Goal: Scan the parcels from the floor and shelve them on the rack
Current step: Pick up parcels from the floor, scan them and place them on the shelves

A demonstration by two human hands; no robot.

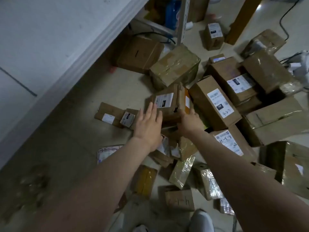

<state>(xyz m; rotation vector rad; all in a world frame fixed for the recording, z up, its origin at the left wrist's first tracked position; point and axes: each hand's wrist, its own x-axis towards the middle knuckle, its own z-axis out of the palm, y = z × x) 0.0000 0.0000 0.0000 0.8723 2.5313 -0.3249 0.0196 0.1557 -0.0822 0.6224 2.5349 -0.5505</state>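
Several cardboard parcels lie heaped on the floor. Both my arms reach down into the pile. My left hand has straight, spread fingers whose tips touch the near edge of a brown parcel with a white label. My right hand grips a thin parcel with an orange stripe that stands on edge beside the labelled one; its fingers are hidden behind the box. A long box with a white label lies just right of my right hand. No scanner is in view.
A white rack post and low shelf with a blue bottle stand at the back. A pale wall panel runs along the left. Tape-wrapped boxes crowd the right side. My shoes are at the bottom edge.
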